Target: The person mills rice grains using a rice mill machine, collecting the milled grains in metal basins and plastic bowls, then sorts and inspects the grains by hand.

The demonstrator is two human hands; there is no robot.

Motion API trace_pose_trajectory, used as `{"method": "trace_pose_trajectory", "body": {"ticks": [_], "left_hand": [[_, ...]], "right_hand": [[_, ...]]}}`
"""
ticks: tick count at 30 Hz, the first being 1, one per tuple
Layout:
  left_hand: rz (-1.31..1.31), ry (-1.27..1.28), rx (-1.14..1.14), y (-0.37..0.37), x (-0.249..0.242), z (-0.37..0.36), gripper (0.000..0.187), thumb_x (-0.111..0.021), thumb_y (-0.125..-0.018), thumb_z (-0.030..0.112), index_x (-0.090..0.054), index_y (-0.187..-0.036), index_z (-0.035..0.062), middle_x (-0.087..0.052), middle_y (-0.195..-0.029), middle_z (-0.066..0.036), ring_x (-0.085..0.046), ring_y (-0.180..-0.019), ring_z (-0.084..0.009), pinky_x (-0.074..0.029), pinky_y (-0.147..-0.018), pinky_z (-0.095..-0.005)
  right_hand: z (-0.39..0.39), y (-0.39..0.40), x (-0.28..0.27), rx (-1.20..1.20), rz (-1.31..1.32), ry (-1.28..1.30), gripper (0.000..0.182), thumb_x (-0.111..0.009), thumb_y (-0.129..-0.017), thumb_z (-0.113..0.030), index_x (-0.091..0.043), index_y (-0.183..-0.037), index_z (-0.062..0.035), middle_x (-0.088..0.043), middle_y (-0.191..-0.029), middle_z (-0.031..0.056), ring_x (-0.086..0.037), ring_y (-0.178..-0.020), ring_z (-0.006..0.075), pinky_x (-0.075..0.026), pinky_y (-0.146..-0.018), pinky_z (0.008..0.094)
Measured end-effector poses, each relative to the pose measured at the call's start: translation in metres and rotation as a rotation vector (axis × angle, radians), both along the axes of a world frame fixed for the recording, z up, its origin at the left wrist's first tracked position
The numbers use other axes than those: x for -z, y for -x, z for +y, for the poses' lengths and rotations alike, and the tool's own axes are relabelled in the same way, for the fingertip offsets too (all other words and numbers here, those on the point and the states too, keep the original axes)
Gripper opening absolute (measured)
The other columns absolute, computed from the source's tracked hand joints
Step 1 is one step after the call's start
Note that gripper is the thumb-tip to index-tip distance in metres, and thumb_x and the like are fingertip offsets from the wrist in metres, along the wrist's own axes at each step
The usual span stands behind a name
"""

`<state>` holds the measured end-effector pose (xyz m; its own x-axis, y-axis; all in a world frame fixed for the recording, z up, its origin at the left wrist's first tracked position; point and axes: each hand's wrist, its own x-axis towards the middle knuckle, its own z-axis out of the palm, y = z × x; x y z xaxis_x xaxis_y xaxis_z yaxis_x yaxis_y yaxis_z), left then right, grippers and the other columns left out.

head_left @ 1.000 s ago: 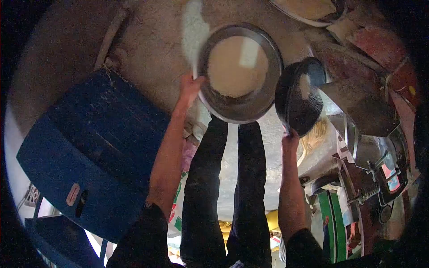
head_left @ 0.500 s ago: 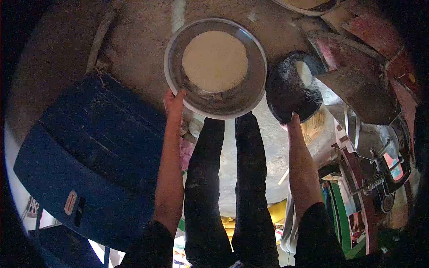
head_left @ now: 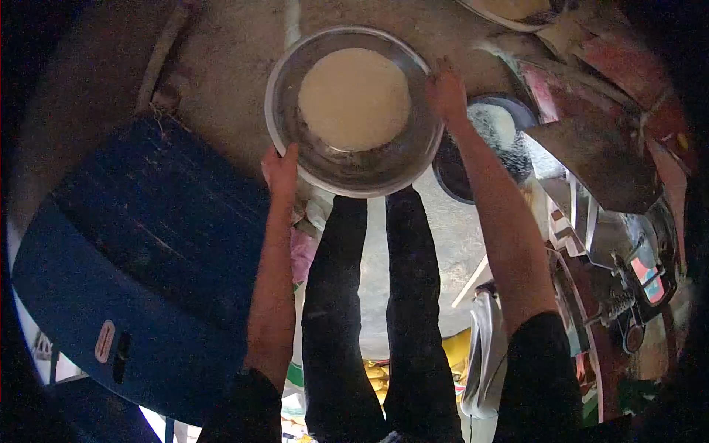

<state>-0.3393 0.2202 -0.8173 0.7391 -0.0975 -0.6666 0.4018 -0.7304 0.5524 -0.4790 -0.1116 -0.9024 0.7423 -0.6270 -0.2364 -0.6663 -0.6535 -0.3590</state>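
Observation:
A wide metal basin [head_left: 325, 171] holds a round heap of pale grain or powder [head_left: 354, 100]. My left hand [head_left: 281, 171] is closed on the basin's lower left rim, thumb on top. My right hand [head_left: 447, 92] is at the basin's right rim with its fingers round the edge. Right of the basin stands a dark round pan [head_left: 452, 170] with white powder [head_left: 493, 125] in it, partly hidden by my right forearm. A metal chute [head_left: 546, 159] comes down to the pan's right side.
A large blue box-like object [head_left: 155, 244] fills the left side. A machine with sheet-metal parts [head_left: 598, 159] and a spring stands at the right. Another round pan [head_left: 509, 15] is at the top right. Yellow items [head_left: 454, 354] lie behind my legs.
My right hand has left the dark pan's rim and moved up and left to the metal basin's right rim. My left hand is still on the basin, which has shifted slightly left.

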Motion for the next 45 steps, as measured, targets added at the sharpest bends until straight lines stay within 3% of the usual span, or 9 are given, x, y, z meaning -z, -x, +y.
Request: {"method": "trace_pose_trajectory", "body": {"ticks": [6, 12, 15, 19, 23, 32, 36, 38, 45], "left_hand": [[-0.112, -0.090, -0.014, 0.006, -0.011, -0.011, 0.025, -0.061, -0.075, 0.015, -0.062, -0.090, -0.0044, -0.065, -0.079, -0.014, -0.060, -0.071, -0.0199, -0.047, -0.064, -0.0348], [-0.119, -0.135, 0.069, -0.004, -0.030, -0.012, 0.027, -0.059, -0.077, 0.016, -0.061, -0.095, -0.0041, -0.065, -0.081, -0.016, -0.062, -0.072, -0.0226, -0.047, -0.067, -0.0353], [-0.083, 0.016, -0.163, -0.003, -0.075, -0.011, 0.027, -0.059, -0.077, 0.016, -0.061, -0.095, -0.0041, -0.065, -0.083, -0.015, -0.061, -0.076, -0.0205, -0.047, -0.070, -0.0342], [-0.176, 0.034, -0.193, 0.006, -0.131, 0.017, 0.025, -0.059, -0.077, 0.015, -0.061, -0.095, -0.0032, -0.064, -0.084, -0.012, -0.058, -0.076, -0.0171, -0.046, -0.070, -0.0320], [-0.235, 0.083, -0.253, -0.007, -0.257, 0.003, 0.024, -0.057, -0.080, 0.016, -0.062, -0.093, -0.0034, -0.064, -0.080, -0.010, -0.056, -0.072, -0.0138, -0.045, -0.067, -0.0306], [-0.280, 0.233, -0.350, -0.017, -0.532, -0.007, 0.028, -0.060, -0.084, 0.024, -0.066, -0.090, -0.0027, -0.062, -0.070, -0.005, -0.054, -0.067, -0.0102, -0.044, -0.063, -0.0289], [-0.276, 0.141, -0.292, -0.007, -0.601, 0.006, 0.033, -0.062, -0.082, 0.030, -0.067, -0.091, -0.0015, -0.062, -0.068, -0.004, -0.053, -0.066, -0.0089, -0.044, -0.062, -0.0290], [-0.301, 0.263, -0.378, 0.003, -0.608, 0.016, 0.034, -0.063, -0.080, 0.030, -0.067, -0.092, -0.0016, -0.063, -0.069, -0.006, -0.056, -0.066, -0.0110, -0.045, -0.064, -0.0297], [-0.320, 0.467, -0.429, 0.016, -0.653, 0.047, 0.032, -0.063, -0.079, 0.028, -0.067, -0.092, -0.0019, -0.067, -0.076, -0.008, -0.061, -0.072, -0.0143, -0.047, -0.066, -0.0305]], "right_hand": [[-0.004, -0.024, 0.061, 0.246, 0.329, -0.408, 0.051, -0.058, -0.081, -0.033, -0.052, -0.117, 0.0039, -0.060, -0.106, 0.0222, -0.059, -0.095, 0.0352, -0.046, -0.084, 0.0439], [-0.034, 0.001, 0.062, 0.487, -0.034, -1.013, 0.041, -0.059, -0.082, -0.033, -0.062, -0.100, 0.0042, -0.063, -0.089, 0.0134, -0.058, -0.080, 0.0223, -0.046, -0.073, 0.0385], [-0.026, -0.004, 0.033, 0.381, 0.122, -0.489, 0.039, -0.060, -0.082, -0.031, -0.062, -0.101, 0.0034, -0.064, -0.087, 0.0103, -0.057, -0.078, 0.0191, -0.046, -0.071, 0.0356], [-0.012, -0.011, -0.085, 0.528, 0.034, -0.554, 0.037, -0.060, -0.082, -0.030, -0.062, -0.099, 0.0038, -0.065, -0.085, 0.0118, -0.059, -0.078, 0.0198, -0.046, -0.073, 0.0344], [0.000, -0.024, -0.251, 0.487, -0.059, -0.364, 0.035, -0.060, -0.081, -0.029, -0.062, -0.091, 0.0047, -0.063, -0.084, 0.0240, -0.060, -0.082, 0.0386, -0.046, -0.074, 0.0435], [-0.029, -0.001, -0.572, 0.342, -0.363, -0.328, 0.029, -0.061, -0.084, -0.025, -0.059, -0.085, 0.0038, -0.060, -0.069, 0.0087, -0.053, -0.062, 0.0162, -0.043, -0.061, 0.0303], [-0.024, 0.003, -0.692, 0.297, -0.608, -0.539, 0.023, -0.059, -0.086, -0.021, -0.060, -0.083, 0.0027, -0.061, -0.072, 0.0026, -0.054, -0.064, 0.0152, -0.044, -0.063, 0.0296], [-0.023, 0.002, -0.736, 0.567, -0.787, -1.000, 0.018, -0.058, -0.086, -0.015, -0.061, -0.087, 0.0019, -0.062, -0.080, 0.0005, -0.055, -0.069, 0.0146, -0.044, -0.067, 0.0272], [0.006, -0.029, -0.837, 0.198, -0.814, -0.938, 0.038, -0.057, -0.073, -0.006, -0.056, -0.110, 0.0049, -0.061, -0.102, 0.0111, -0.057, -0.089, 0.0190, -0.043, -0.082, 0.0270]]}}
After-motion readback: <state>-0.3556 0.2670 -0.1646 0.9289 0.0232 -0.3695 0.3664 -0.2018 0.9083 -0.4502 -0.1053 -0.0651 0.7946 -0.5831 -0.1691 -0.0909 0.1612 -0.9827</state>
